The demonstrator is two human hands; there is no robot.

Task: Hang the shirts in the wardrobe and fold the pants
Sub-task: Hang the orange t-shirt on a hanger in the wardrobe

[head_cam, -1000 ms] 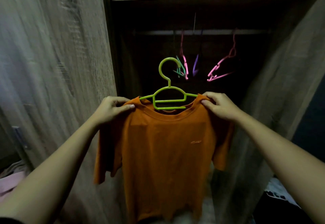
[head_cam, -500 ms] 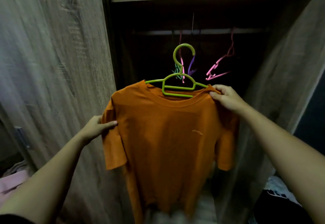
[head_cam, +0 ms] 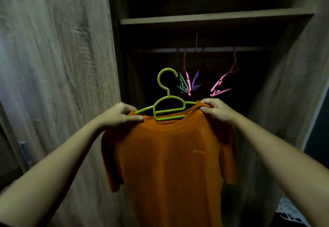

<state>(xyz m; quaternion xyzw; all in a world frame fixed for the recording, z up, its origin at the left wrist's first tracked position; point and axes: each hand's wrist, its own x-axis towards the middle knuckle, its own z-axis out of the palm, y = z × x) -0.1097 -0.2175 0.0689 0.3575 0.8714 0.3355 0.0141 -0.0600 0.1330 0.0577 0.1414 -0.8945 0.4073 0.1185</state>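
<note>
An orange T-shirt (head_cam: 170, 164) hangs on a lime green hanger (head_cam: 168, 109) in front of the open wardrobe. My left hand (head_cam: 119, 114) pinches the shirt's left shoulder over the hanger arm. My right hand (head_cam: 216, 110) pinches the right shoulder the same way. The hanger's hook points up, below the wardrobe's rail (head_cam: 204, 49) and apart from it.
Empty pink hangers (head_cam: 222, 84), a purple one (head_cam: 195, 82) and a green one (head_cam: 182, 85) dangle from the rail. A wooden shelf (head_cam: 213, 17) runs above it. The wardrobe's wooden door (head_cam: 58, 84) stands at left, another panel (head_cam: 293, 93) at right. Cloth lies at bottom right (head_cam: 292, 212).
My left hand has moved up from the sleeve and taken hold of the shirt's left shoulder. The hanger and shirt have shifted left and hang level again.
</note>
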